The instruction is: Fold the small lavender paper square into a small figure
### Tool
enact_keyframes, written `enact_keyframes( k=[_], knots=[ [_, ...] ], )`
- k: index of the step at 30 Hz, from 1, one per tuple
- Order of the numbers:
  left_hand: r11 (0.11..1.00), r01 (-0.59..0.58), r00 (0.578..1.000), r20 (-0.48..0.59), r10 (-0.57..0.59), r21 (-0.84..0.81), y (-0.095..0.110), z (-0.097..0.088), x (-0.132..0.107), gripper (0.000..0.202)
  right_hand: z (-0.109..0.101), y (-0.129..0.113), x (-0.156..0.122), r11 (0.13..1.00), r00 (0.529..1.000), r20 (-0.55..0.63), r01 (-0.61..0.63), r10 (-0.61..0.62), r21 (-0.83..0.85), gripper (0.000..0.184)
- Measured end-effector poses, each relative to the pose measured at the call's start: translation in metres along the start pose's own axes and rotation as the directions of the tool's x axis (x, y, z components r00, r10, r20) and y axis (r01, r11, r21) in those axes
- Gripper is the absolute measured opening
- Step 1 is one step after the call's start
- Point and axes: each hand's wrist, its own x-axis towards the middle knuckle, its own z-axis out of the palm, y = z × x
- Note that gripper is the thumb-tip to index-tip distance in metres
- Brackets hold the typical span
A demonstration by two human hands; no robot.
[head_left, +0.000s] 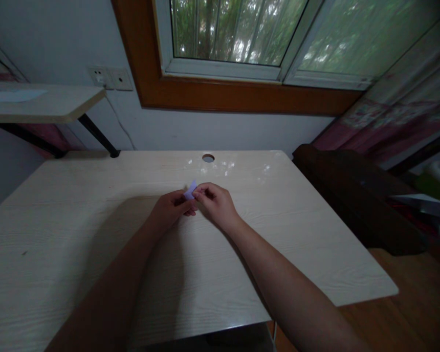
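Note:
A small pale purple piece of folded paper (190,189) is held just above the light wooden desk (77,234), near its middle. My left hand (170,208) pinches the paper from the left with curled fingers. My right hand (214,203) pinches it from the right, fingertips meeting the left hand's. Most of the paper is hidden between the fingers; only a pointed corner sticks up.
A round cable hole (208,158) sits at the desk's far edge. A shelf (40,102) on black brackets hangs at left below wall sockets (110,78). A window (242,34) is ahead. A dark chair or sofa (355,195) and curtain stand right of the desk.

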Motion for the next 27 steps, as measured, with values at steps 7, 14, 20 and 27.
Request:
enact_keyframes(
  k=[7,14,20,27],
  knots=[
    [1.000,0.005,1.000,0.004,-0.005,0.004,0.0011,-0.0005,0.0002,0.021,0.0000,-0.0004,0.0001,1.000,1.000,0.003,0.008,-0.008,0.010,0.010],
    [0.999,0.020,1.000,0.001,-0.020,-0.025,0.0016,0.0000,-0.0003,0.024,0.0005,-0.0012,-0.0004,1.000,1.000,-0.012,-0.011,0.011,0.019,0.011],
    [0.997,0.054,0.999,0.006,-0.054,-0.057,0.0056,0.0007,-0.0015,0.025,0.0000,-0.0024,-0.0003,0.999,0.999,-0.016,-0.038,0.038,0.039,0.011],
    [0.992,0.046,0.999,0.010,-0.045,-0.118,0.0056,0.0011,-0.0017,0.025,0.0013,0.0002,0.0003,0.994,0.999,-0.008,-0.042,0.043,0.105,0.013]
  ],
)
